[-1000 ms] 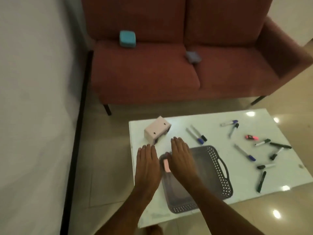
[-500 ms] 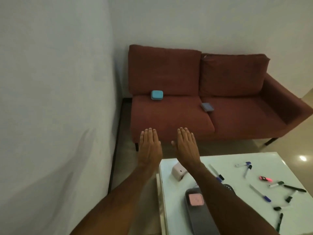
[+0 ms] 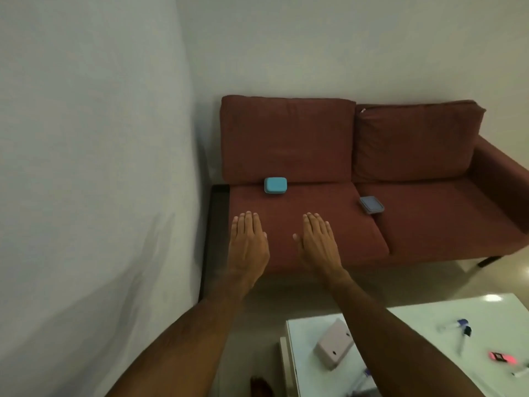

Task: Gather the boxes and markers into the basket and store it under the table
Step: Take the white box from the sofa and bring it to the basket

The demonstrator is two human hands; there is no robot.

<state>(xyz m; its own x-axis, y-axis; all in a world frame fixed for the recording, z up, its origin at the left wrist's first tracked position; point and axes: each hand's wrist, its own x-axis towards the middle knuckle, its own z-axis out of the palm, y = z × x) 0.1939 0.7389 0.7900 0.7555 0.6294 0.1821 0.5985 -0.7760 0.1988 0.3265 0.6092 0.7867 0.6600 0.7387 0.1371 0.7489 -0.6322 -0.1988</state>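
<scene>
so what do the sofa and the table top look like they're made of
The dark red two-seat sofa looks upholstered in matte woven fabric: soft creased cushions, no shine. The white rectangular table top looks like glossy glass or lacquer, since it mirrors ceiling lights; which one is unclear.

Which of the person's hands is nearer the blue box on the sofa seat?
Left. The left hand is stretched out flat just below the blue box, slightly to its left; the right hand lies further off, below and to its right.

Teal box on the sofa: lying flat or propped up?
Propped up. The teal box stands on its edge on the sofa seat, leaning against the backrest.
</scene>
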